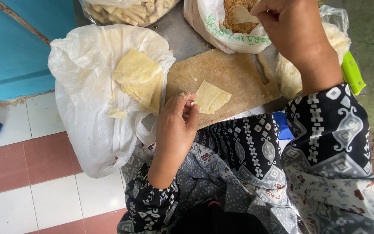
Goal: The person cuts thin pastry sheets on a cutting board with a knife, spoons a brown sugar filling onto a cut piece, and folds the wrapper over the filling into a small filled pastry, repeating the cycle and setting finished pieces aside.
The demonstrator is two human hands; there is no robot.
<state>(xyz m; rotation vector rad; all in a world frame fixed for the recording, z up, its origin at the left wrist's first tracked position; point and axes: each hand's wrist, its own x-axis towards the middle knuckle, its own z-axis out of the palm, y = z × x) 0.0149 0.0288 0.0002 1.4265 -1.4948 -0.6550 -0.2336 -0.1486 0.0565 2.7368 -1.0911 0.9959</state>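
My left hand (176, 125) rests at the near edge of a wooden cutting board (230, 71), its fingertips pinching the corner of a thin pale triangular wrapper sheet (211, 97) lying flat on the board. My right hand (293, 26) reaches into a white plastic bag of brown crumbly filling (234, 26), fingers closed on a pale spoon-like scoop (244, 15) in the filling. A stack of more pale wrapper sheets (139, 78) lies on a crumpled white plastic bag (87, 108) to the left of the board.
A clear bag of pale rolled pieces (130, 11) sits at the top left. Another plastic bag with pale contents (291, 73) lies right of the board, next to a lime green handle (352, 73). Below lie a red-and-white tiled floor (44, 173) and a blue wall (18, 47).
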